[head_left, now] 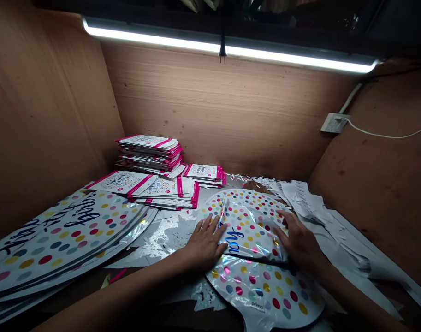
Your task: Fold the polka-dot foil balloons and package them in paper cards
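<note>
A flat foil balloon (255, 276) with coloured dots and blue lettering lies in front of me, its upper part folded over. My left hand (205, 244) rests flat on the fold's left edge, fingers stretched out. My right hand (298, 240) presses flat on the fold's right side, fingers spread. Neither hand grips anything.
A stack of flat dotted balloons (58, 240) lies at the left. Piles of pink-edged packaging cards (150, 152) stand at the back, more of these cards (168, 189) nearer. White paper strips (317, 207) lie at the right. Wooden walls (231, 110) enclose the bench; a socket (333, 123) sits on the right wall.
</note>
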A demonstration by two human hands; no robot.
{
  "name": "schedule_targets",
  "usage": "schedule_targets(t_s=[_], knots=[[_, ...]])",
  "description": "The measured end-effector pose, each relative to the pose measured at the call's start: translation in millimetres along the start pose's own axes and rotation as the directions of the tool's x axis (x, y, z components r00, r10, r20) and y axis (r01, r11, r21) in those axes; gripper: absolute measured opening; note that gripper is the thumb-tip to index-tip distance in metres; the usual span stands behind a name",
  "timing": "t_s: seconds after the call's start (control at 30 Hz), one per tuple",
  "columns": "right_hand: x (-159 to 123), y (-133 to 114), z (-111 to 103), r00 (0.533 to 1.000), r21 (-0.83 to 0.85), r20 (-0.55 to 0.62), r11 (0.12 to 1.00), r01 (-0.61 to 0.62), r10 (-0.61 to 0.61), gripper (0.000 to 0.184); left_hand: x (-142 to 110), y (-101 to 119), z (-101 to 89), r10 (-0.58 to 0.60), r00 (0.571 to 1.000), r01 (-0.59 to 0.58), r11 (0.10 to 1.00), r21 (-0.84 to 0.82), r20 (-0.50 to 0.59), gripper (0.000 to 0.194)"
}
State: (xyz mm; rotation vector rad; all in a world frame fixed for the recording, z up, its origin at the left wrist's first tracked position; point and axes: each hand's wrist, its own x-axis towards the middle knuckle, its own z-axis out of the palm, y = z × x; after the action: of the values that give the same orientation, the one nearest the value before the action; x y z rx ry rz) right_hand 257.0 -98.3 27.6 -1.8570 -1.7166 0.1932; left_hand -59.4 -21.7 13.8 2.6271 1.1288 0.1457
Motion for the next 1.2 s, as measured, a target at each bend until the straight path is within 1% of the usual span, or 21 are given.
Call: schedule_targets(t_s=[0.03, 0.1, 0.17, 0.23, 0.3, 0.37, 0.47, 0.57, 0.67, 0.73, 0.8, 0.9, 0.93, 0.97, 1.0, 1.03, 1.07, 1.1, 1.13, 1.17, 1.2], knots=[[-2, -3, 2, 0.99, -0.065, -0.034, 0.989, 0.133, -0.135, 0.041, 2, -3, -1.7, 0.012, 1.0, -0.012, 1.0, -0.011, -0.002, 0.062], [-3, -9, 7, 0.941, -0.084, 0.091, 0.939, 0.334, -0.327, 0.033, 11, -7, -8.0, 0.006, 1.0, -0.007, 0.998, -0.058, -0.03, 0.059], [-1, -15, 12, 0.896, -0.014, 0.254, 0.924, 0.381, -0.366, 0.029, 27, -10, -16.9, -0.066, 0.996, 0.056, 0.987, -0.149, -0.063, 0.053], [7, -17, 15, 0.903, 0.053, 0.314, 0.955, 0.293, -0.294, 0.028, 51, -13, -26.8, -0.172, 0.981, 0.147, 0.959, -0.243, -0.086, 0.057], [22, -17, 17, 0.942, 0.093, 0.301, 0.988, 0.124, -0.146, 0.029, 82, -16, -36.2, -0.26, 0.963, 0.226, 0.923, -0.311, -0.073, 0.076], [41, -13, 20, 0.963, 0.088, 0.268, 0.995, -0.045, 0.02, 0.045, 112, -19, -43.6, -0.323, 0.946, 0.297, 0.876, -0.379, -0.006, 0.087], [73, -4, 27, 0.952, 0.071, 0.27, 0.983, -0.171, 0.146, 0.086, 144, -20, -48.6, -0.354, 0.926, 0.37, 0.784, -0.498, 0.13, 0.064], [97, 2, 34, 0.94, 0.115, 0.306, 0.974, -0.196, 0.153, 0.098, 155, -18, -48.1, -0.29, 0.941, 0.332, 0.701, -0.631, 0.173, 0.036], [110, 1, 34, 0.957, 0.22, 0.279, 0.965, -0.145, 0.08, 0.088, 150, -14, -50.4, -0.208, 0.975, 0.191, 0.619, -0.762, 0.076, 0.038], [114, -5, 28, 0.975, 0.308, 0.224, 0.949, -0.07, 0.0, 0.067, 143, -11, -57.5, -0.177, 0.983, 0.06, 0.567, -0.821, -0.051, 0.041], [114, -14, 16, 0.989, 0.37, 0.132, 0.929, 0.007, -0.06, 0.041, 133, -7, -69.1, -0.173, 0.967, -0.068, 0.527, -0.847, -0.185, 0.042], [102, -29, -9, 0.987, 0.391, -0.075, 0.906, 0.162, -0.144, 0.027, 108, -2, -86.8, -0.098, 0.91, -0.293, 0.538, -0.79, -0.404, 0.045], [93, -33, -16, 0.964, 0.367, -0.154, 0.893, 0.26, -0.218, 0.022, 97, -1, -89.7, -0.032, 0.873, -0.38, 0.581, -0.72, -0.486, 0.044], [82, -35, -20, 0.895, 0.281, -0.235, 0.855, 0.436, -0.379, 0.019, 84, -1, -89.8, 0.061, 0.831, -0.458, 0.64, -0.617, -0.553, 0.039], [70, -37, -22, 0.797, 0.171, -0.27, 0.788, 0.591, -0.54, 0.019, 71, -2, -87.0, 0.167, 0.792, -0.514, 0.701, -0.494, -0.586, 0.031], [57, -36, -20, 0.708, 0.072, -0.254, 0.717, 0.693, -0.659, 0.022, 58, -5, -81.1, 0.268, 0.77, -0.543, 0.752, -0.374, -0.579, 0.022], [45, -35, -14, 0.638, -0.005, -0.206, 0.652, 0.758, -0.742, 0.025, 46, -8, -72.7, 0.348, 0.774, -0.548, 0.787, -0.283, -0.53, 0.017], [33, -32, -7, 0.6, -0.046, -0.145, 0.611, 0.79, -0.787, 0.027, 35, -13, -62.7, 0.408, 0.791, -0.545, 0.809, -0.222, -0.456, 0.016], [22, -29, 2, 0.589, -0.054, -0.085, 0.594, 0.803, -0.804, 0.027, 26, -17, -52.2, 0.451, 0.813, -0.54, 0.821, -0.188, -0.368, 0.018], [14, -25, 11, 0.601, -0.032, -0.014, 0.601, 0.799, -0.799, 0.029, 19, -22, -42.3, 0.475, 0.834, -0.531, 0.829, -0.173, -0.281, 0.022], [8, -21, 20, 0.635, 0.006, 0.061, 0.637, 0.771, -0.77, 0.035, 14, -25, -33.9, 0.488, 0.848, -0.523, 0.835, -0.17, -0.208, 0.025]])
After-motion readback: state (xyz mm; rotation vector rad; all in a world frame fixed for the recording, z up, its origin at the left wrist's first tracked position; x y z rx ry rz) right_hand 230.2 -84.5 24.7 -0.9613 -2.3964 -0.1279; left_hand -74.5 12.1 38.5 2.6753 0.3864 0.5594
